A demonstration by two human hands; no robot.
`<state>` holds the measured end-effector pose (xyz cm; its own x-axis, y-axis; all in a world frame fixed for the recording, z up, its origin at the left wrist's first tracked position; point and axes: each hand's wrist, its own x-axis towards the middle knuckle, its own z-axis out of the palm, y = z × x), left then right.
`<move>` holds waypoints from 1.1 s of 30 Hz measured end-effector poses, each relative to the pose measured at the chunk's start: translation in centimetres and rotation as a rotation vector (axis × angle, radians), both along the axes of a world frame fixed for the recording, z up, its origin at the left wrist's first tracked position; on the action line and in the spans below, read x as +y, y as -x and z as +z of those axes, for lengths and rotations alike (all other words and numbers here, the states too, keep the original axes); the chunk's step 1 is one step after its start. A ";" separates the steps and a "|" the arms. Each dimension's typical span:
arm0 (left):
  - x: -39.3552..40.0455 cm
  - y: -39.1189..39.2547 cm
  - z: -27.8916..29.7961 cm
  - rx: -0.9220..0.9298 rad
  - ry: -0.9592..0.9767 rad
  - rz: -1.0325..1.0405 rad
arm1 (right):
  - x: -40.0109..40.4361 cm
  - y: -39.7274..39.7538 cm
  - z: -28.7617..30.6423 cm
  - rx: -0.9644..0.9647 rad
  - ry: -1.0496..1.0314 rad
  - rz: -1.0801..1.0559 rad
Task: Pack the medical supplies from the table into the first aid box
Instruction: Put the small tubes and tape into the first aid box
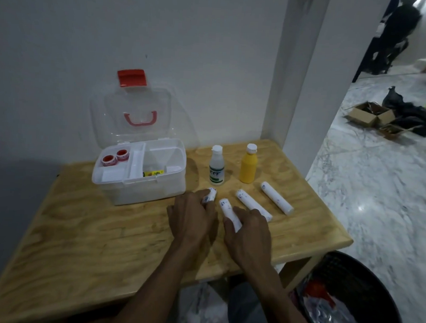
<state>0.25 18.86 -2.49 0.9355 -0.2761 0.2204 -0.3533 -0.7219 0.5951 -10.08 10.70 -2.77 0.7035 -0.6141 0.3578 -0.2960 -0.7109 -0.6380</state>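
A clear first aid box (141,187) with its lid (135,115) open stands at the back left of the wooden table (92,234). Two red tape rolls (114,157) lie in its left tray compartment. Several white bandage rolls lie in a row at the front right. My left hand (191,217) covers the leftmost roll (210,195), fingers curled over it. My right hand (249,233) rests on the second roll (228,210), with fingertips touching the third roll (250,202). The fourth roll (276,198) lies apart. A clear bottle (217,167) and a yellow bottle (248,164) stand upright behind them.
A white wall and a pillar (299,91) close the table's back and right corner. A black bin (347,301) with rubbish stands under the table's right front edge. Cardboard boxes (370,115) and dark bags lie on the marble floor far right.
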 end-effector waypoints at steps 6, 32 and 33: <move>0.0 0.1 0.1 0.006 0.013 -0.015 | 0.0 0.1 0.3 -0.018 0.048 -0.019; 16.3 -8.5 8.0 -0.121 0.226 0.270 | 11.1 -16.0 9.6 -0.145 -0.250 0.118; 16.1 -8.8 7.9 -0.121 0.220 0.274 | 11.4 -16.8 9.6 -0.131 -0.258 0.105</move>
<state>9.06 35.01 5.45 0.9316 0.0474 0.3605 -0.2420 -0.6592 0.7120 6.71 22.08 6.85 0.7259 -0.6229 0.2915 -0.1330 -0.5431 -0.8291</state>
